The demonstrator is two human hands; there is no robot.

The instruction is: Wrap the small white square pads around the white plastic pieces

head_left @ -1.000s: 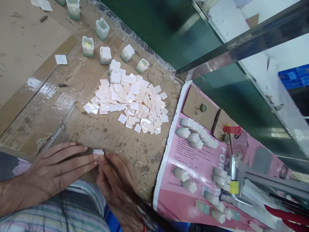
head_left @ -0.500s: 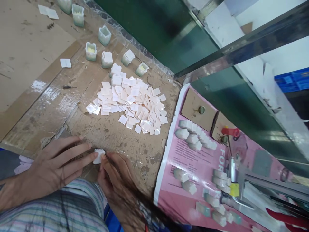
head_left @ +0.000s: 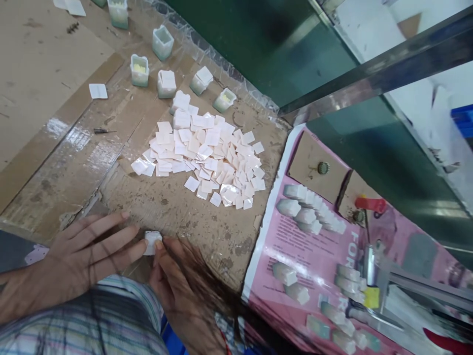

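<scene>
You've tipped the square point(head_left: 152, 241) flatter; left hand point(head_left: 84, 256) and right hand point(head_left: 177, 281) still pinch it, grip fingertip-tight.

Just above my left hand point(head_left: 84, 256) and right hand point(head_left: 177, 281) at the lower left, a band of bare brown cardboard point(head_left: 173, 212) lies open to pass across. Beyond it, mid-frame, the heap of white square pieces point(head_left: 207, 153) blocks the straight way up, and a loose row of small pale-green cups point(head_left: 139, 70) stands behind it. The left of the frame is roomy: only a thin dark screw point(head_left: 102, 131) and one stray white square point(head_left: 98, 90) lie there. To the right, the pink printed sheet point(head_left: 281, 236) is crowded with rows of white blocks point(head_left: 306, 215). The green panel point(head_left: 251, 44) and slanting metal bar point(head_left: 369, 71) wall off the upper right.
</scene>
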